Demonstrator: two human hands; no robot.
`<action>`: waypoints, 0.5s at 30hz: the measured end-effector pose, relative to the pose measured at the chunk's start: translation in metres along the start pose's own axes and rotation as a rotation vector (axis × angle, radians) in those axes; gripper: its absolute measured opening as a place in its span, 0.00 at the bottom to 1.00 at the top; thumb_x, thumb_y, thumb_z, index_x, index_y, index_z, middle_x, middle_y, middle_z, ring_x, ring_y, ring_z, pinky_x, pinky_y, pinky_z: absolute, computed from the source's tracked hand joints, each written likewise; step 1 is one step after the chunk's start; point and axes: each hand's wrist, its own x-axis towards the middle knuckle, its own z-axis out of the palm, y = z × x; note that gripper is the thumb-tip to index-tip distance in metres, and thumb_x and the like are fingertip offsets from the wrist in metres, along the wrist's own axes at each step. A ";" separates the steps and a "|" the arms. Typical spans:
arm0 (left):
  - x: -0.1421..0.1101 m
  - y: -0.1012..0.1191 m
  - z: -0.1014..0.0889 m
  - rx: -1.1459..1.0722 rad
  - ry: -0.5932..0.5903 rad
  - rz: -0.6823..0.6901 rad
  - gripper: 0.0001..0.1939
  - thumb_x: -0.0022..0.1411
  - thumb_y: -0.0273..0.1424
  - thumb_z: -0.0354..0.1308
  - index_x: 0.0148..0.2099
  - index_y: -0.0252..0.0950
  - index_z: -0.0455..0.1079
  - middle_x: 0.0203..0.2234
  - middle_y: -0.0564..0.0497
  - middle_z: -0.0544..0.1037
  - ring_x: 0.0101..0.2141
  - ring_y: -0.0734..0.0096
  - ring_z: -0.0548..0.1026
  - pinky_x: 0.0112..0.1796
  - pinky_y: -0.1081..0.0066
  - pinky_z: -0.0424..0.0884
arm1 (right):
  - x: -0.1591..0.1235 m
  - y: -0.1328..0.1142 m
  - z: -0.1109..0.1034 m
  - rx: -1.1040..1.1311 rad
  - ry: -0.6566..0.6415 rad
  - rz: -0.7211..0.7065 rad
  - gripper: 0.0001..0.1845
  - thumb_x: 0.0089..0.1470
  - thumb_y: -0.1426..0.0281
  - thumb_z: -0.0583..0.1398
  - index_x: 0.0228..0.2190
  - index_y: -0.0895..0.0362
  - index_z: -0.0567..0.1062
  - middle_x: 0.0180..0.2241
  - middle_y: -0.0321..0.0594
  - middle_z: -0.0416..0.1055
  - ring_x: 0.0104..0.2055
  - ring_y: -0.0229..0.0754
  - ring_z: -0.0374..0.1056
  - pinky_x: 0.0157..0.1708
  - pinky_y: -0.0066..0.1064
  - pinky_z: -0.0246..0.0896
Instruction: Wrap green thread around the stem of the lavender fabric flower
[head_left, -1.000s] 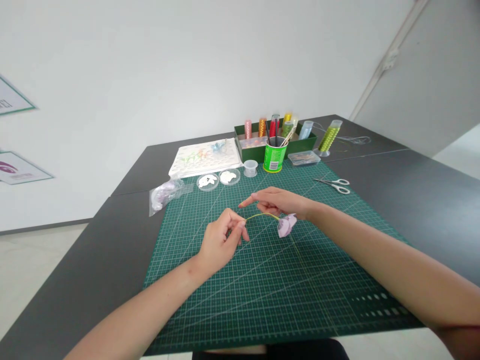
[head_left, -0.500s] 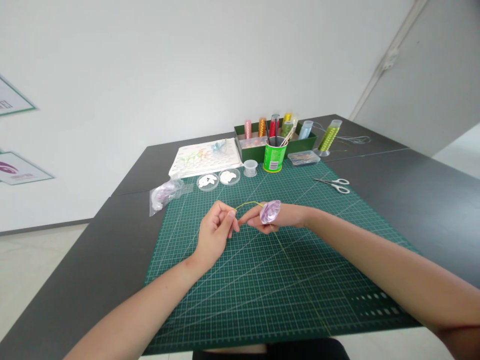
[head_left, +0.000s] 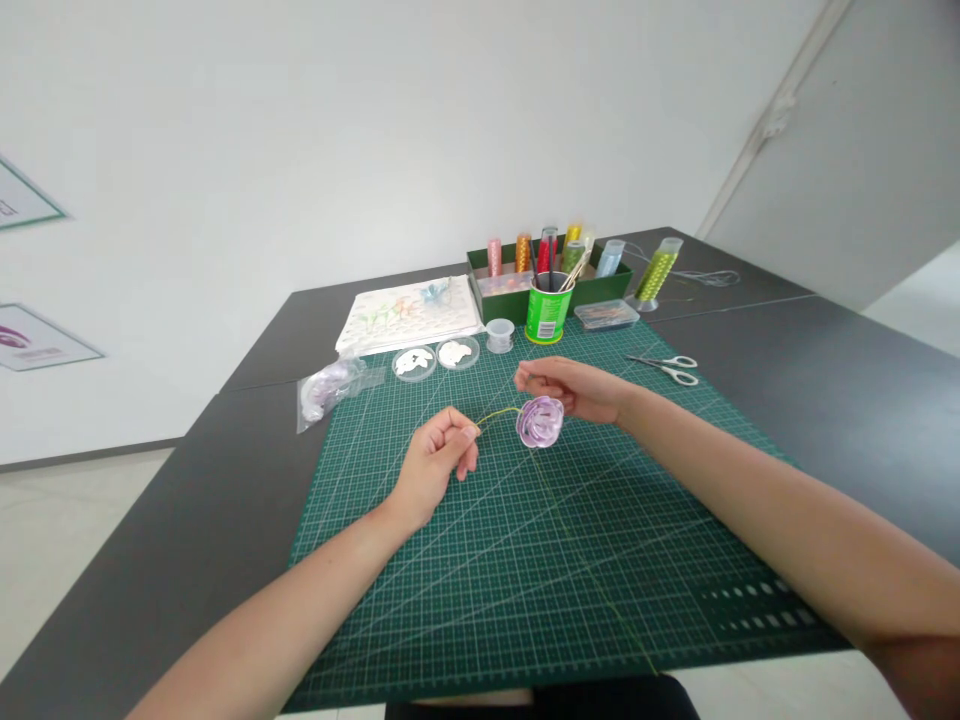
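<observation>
My left hand [head_left: 439,460] is closed in a pinch on the thin green stem [head_left: 495,412] of a lilac artificial flower [head_left: 540,422]. From the fingertips the stem arches right to the bloom, which hangs tilted with its petals facing me. Just behind and above the bloom, my right hand [head_left: 574,388] has its fingers curled together; the flower covers part of them, and I cannot make out what they hold. A fine green thread [head_left: 585,555] runs from below the flower to the near edge of the green cutting mat [head_left: 420,620].
Scissors [head_left: 671,368] lie at the right of the mat. Toward the back stand a green can [head_left: 546,315] of tools, a box [head_left: 499,304] with thread spools, a green spool [head_left: 660,272] and two dishes [head_left: 414,363] of white pieces. A plastic bag [head_left: 326,392] lies left.
My right hand has moved up and away from my left hand, to behind the flower. The bloom has turned to face me more. My left hand keeps its pinch on the stem.
</observation>
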 end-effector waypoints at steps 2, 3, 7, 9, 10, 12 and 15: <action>0.000 0.000 0.000 -0.004 0.004 0.000 0.15 0.63 0.42 0.63 0.33 0.36 0.67 0.16 0.59 0.70 0.17 0.79 0.61 0.22 0.75 0.56 | -0.002 -0.003 -0.008 -0.089 0.108 0.033 0.25 0.62 0.46 0.58 0.33 0.56 0.70 0.19 0.24 0.47 0.18 0.31 0.38 0.18 0.25 0.36; 0.000 0.000 0.000 -0.006 0.010 0.001 0.15 0.63 0.42 0.63 0.33 0.36 0.67 0.16 0.59 0.70 0.17 0.79 0.61 0.22 0.75 0.57 | -0.003 -0.005 -0.011 -0.202 0.171 0.063 0.25 0.62 0.46 0.58 0.34 0.56 0.71 0.19 0.26 0.51 0.18 0.31 0.43 0.19 0.25 0.40; 0.001 -0.003 0.000 -0.005 0.047 0.002 0.15 0.63 0.42 0.63 0.32 0.37 0.66 0.16 0.59 0.69 0.17 0.79 0.61 0.23 0.75 0.57 | -0.003 -0.011 -0.021 -0.826 0.487 0.161 0.22 0.64 0.53 0.60 0.49 0.56 0.76 0.34 0.43 0.77 0.36 0.48 0.72 0.42 0.39 0.65; 0.003 -0.005 -0.001 -0.006 0.064 0.002 0.15 0.62 0.41 0.63 0.32 0.37 0.66 0.16 0.59 0.69 0.17 0.79 0.61 0.23 0.75 0.56 | -0.004 -0.017 -0.022 -0.978 0.567 0.096 0.22 0.65 0.56 0.58 0.54 0.55 0.76 0.47 0.49 0.79 0.51 0.57 0.73 0.55 0.49 0.62; 0.004 -0.006 -0.001 -0.009 0.073 0.002 0.15 0.62 0.41 0.63 0.32 0.37 0.66 0.16 0.59 0.69 0.17 0.79 0.60 0.23 0.75 0.56 | -0.006 -0.020 -0.021 -0.980 0.555 0.026 0.22 0.66 0.56 0.56 0.54 0.55 0.77 0.51 0.50 0.78 0.55 0.58 0.72 0.58 0.51 0.60; 0.006 -0.007 -0.002 -0.017 0.088 -0.001 0.15 0.62 0.41 0.63 0.31 0.37 0.66 0.16 0.59 0.69 0.17 0.79 0.60 0.23 0.75 0.56 | -0.012 -0.028 -0.015 -0.865 0.444 -0.132 0.23 0.68 0.56 0.53 0.51 0.54 0.80 0.54 0.49 0.77 0.58 0.56 0.70 0.61 0.49 0.59; 0.008 -0.009 -0.003 -0.028 0.109 -0.007 0.15 0.60 0.41 0.64 0.31 0.37 0.66 0.15 0.59 0.68 0.17 0.79 0.60 0.23 0.74 0.55 | -0.024 -0.039 0.001 -0.574 0.183 -0.222 0.25 0.68 0.52 0.53 0.54 0.51 0.79 0.53 0.46 0.78 0.59 0.52 0.70 0.64 0.48 0.58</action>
